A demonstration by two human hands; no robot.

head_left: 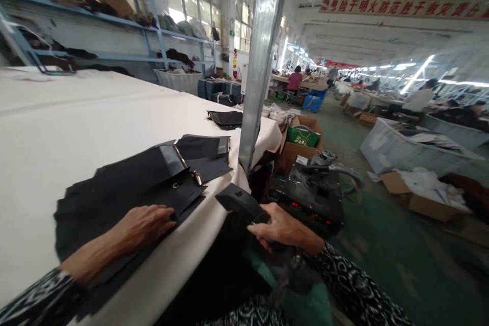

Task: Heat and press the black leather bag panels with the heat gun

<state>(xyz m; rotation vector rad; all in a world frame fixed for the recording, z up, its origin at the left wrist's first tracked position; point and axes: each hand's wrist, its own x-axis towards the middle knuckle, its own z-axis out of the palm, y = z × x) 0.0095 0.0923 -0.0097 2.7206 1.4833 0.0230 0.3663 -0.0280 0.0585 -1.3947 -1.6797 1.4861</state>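
Observation:
A spread of black flat panels (114,178), thin and layered like fabric or leather, lies along the near edge of the white-covered table (114,107). Gold-coloured metal fittings (196,177) show on some of them. My left hand (141,229) rests on this layer, its fingers bent together at the edge of the black material. My right hand (280,226) grips a black hand-held tool (240,201) with a broad flat head, held just off the table edge. Its kind is not clear. Another black folded piece (225,119) lies farther back on the table.
A metal post (262,61) rises at the table's edge. On the floor to the right sit a dusty black machine (309,193) with red lights and a hose, cardboard boxes (420,198) and a large white bin (416,147). Shelves (114,56) line the wall; people work far back.

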